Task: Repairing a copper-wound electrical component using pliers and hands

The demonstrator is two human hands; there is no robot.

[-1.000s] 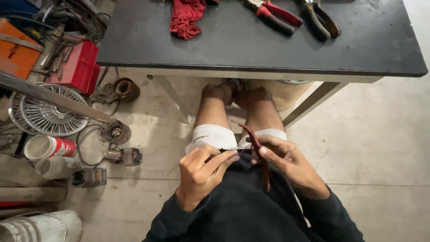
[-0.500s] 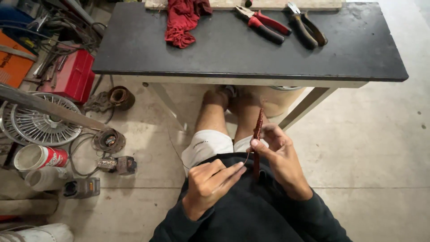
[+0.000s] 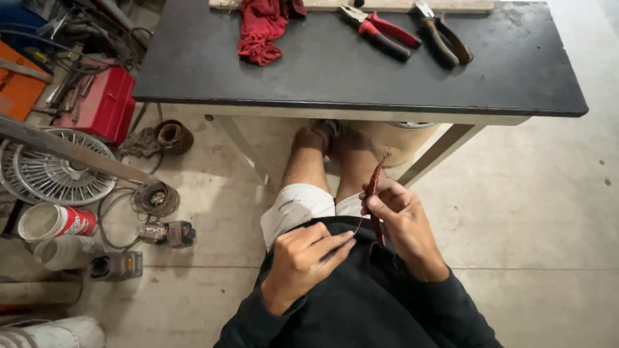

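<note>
I sit at a black-topped work table [image 3: 361,77], looking down at my lap. My right hand [image 3: 403,222] pinches a bundle of reddish-brown copper wire [image 3: 373,187], holding it upright with frayed strands at its top. A single thin strand runs from the bundle down to my left hand [image 3: 303,258], whose fingers are closed on its end. Both hands hover above my knees, below the table's front edge.
On the table lie a red rag [image 3: 261,26], red-handled pliers [image 3: 380,29] and dark-handled cutters [image 3: 442,38]. On the floor to the left are a red box [image 3: 97,103], a fan grille [image 3: 55,171], a motor part [image 3: 155,198], cans and cables. A bucket [image 3: 393,138] stands under the table.
My right hand has turned the wire bundle from lying across my lap to upright and lifted it. My left hand has drawn back toward my body, pulling a strand.
</note>
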